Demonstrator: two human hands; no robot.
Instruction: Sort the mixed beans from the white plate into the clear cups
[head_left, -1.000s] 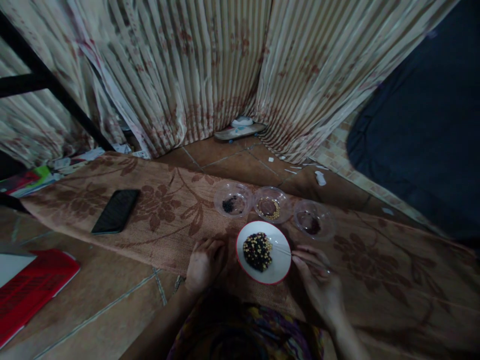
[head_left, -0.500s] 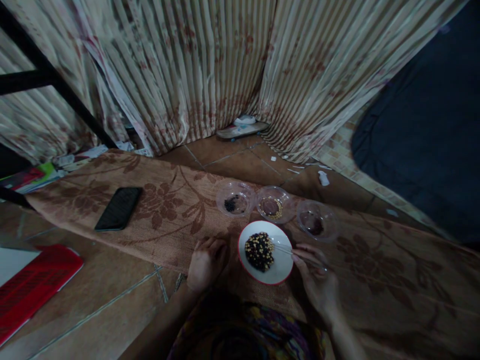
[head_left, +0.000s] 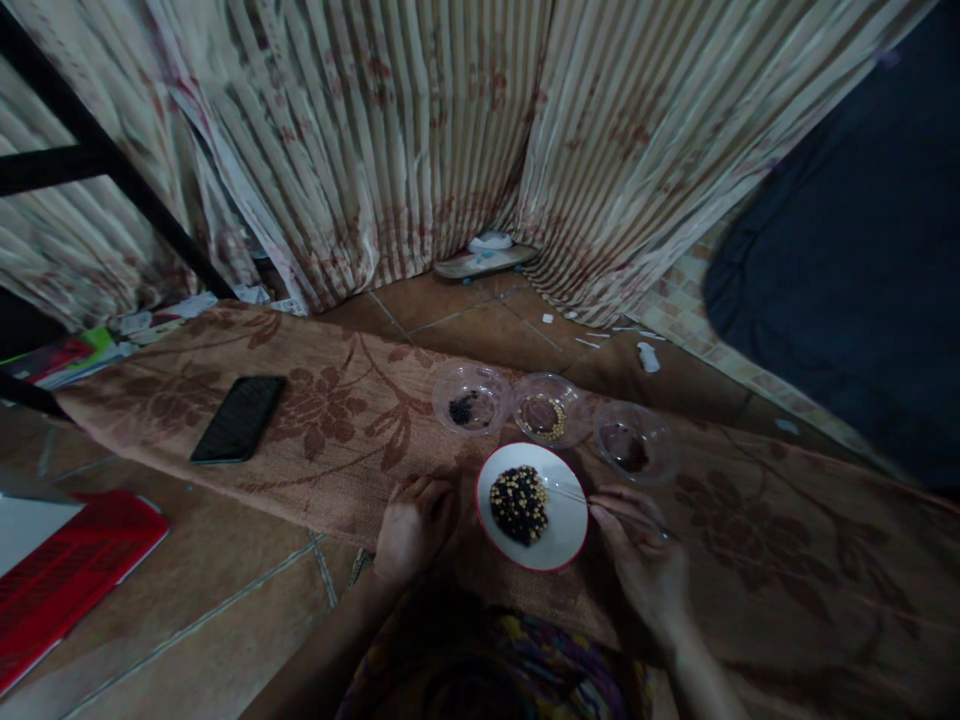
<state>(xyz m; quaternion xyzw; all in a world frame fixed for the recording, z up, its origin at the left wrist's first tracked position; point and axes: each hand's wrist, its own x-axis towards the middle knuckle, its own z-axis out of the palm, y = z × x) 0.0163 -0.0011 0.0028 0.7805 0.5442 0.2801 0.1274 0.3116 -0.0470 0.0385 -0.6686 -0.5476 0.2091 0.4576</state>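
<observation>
A white plate with a red rim [head_left: 564,535] lies on a brown flowered cloth [head_left: 322,430] and carries a heap of mixed dark and pale beans [head_left: 518,503]. My right hand [head_left: 637,560] sits to its right, fingers pinched on thin tweezers [head_left: 581,497] whose tips reach over the plate toward the heap. My left hand [head_left: 411,528] rests curled on the cloth just left of the plate, holding nothing visible. Beyond the plate stand three clear bowls: one with dark beans [head_left: 469,399], one with pale beans [head_left: 549,409], one with reddish beans [head_left: 634,441].
A black phone [head_left: 238,418] lies on the cloth to the left. A red folder [head_left: 67,570] rests on the tiled floor at the lower left. Striped curtains [head_left: 420,140] hang behind, with a small board [head_left: 480,260] at their foot. Dark fabric [head_left: 840,250] fills the right.
The tweezers' tips have shifted slightly over the plate near the heap. My left hand has stayed where it was. The view has drifted a little.
</observation>
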